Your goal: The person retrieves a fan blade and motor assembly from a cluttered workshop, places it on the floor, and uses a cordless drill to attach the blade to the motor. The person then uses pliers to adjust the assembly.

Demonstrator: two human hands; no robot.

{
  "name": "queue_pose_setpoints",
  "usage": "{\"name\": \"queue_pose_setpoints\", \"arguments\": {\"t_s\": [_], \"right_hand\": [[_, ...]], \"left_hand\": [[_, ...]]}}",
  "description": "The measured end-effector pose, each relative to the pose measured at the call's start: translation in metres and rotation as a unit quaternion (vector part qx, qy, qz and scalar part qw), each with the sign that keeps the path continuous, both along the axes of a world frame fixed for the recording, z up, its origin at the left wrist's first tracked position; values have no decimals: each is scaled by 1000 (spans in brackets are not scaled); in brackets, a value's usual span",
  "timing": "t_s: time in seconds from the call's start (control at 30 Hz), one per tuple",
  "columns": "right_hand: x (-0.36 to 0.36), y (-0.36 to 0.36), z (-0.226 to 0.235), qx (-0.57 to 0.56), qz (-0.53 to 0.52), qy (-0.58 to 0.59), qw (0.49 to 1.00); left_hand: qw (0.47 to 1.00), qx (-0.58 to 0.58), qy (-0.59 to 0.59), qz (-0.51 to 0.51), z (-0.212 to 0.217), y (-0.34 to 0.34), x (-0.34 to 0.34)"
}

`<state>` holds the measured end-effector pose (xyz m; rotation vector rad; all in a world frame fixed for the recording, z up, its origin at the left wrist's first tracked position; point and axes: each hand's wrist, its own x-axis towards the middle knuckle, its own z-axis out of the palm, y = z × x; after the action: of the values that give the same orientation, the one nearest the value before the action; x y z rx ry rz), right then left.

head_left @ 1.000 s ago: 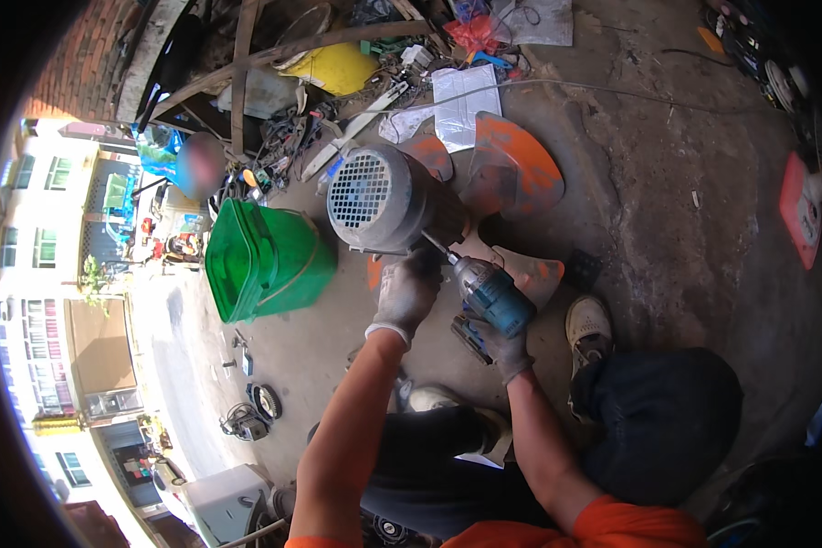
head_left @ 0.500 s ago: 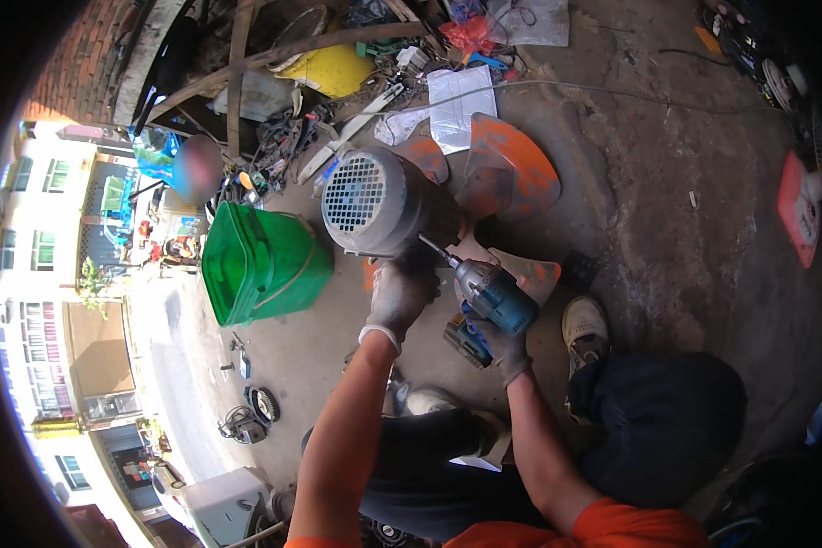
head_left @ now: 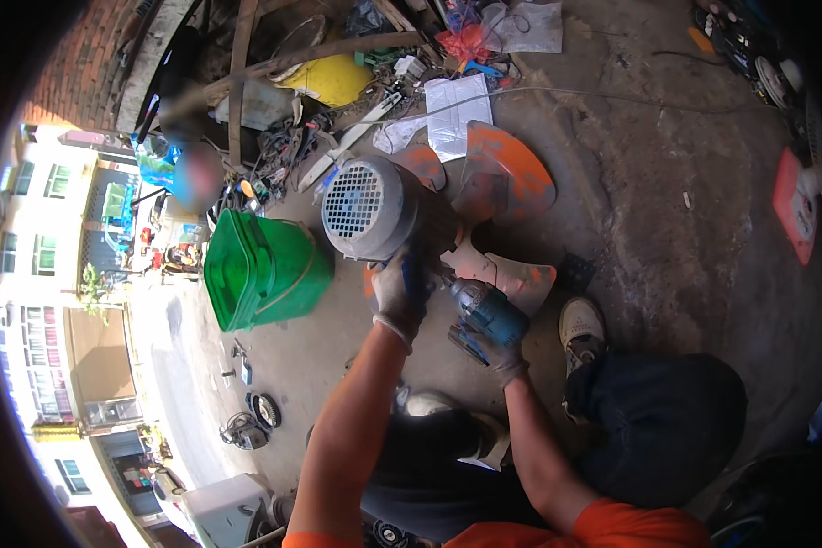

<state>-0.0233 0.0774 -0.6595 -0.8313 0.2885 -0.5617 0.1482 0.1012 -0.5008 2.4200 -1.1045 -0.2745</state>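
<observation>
— What are the hands doing right now?

— My left hand (head_left: 400, 290), gloved, is pressing flat against the side of the grey motor (head_left: 374, 208), fingers wrapping its casing. My right hand (head_left: 500, 352) is gripping the blue power driver (head_left: 486, 310) closed around its handle.

— Anything changing since a second ago?

— The driver's tip is sitting closer in against the motor body than before, and my left hand is sliding up onto the casing. I'm judging the bit is now engaging a fastener, though I cannot see it.

— And around that?

— The motor is lying on the concrete floor (head_left: 667, 228), just ahead of both hands, orange fan blades (head_left: 507, 169) behind it, a green bin (head_left: 263, 271) beside it to the left.
</observation>
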Motion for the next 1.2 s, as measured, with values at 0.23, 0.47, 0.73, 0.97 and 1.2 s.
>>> {"name": "queue_pose_setpoints", "arguments": {"t_s": [0.23,0.47,0.73,0.97,1.2], "right_hand": [[-11,-14,5,64,47,73,994],[-1,1,21,65,60,71,994],[-2,-5,22,36,120,140,982],[-5,10,16,-92,155,194,964],[-21,10,-34,-409,99,139,896]], "left_hand": [[938,-119,259,199,2,19,-18],[801,-337,319,379,14,42,-32],[990,-49,-116,67,-6,85,-36],[970,-101,-81,206,-58,116,-45],[626,-509,454,378,-73,102,-55]]}}
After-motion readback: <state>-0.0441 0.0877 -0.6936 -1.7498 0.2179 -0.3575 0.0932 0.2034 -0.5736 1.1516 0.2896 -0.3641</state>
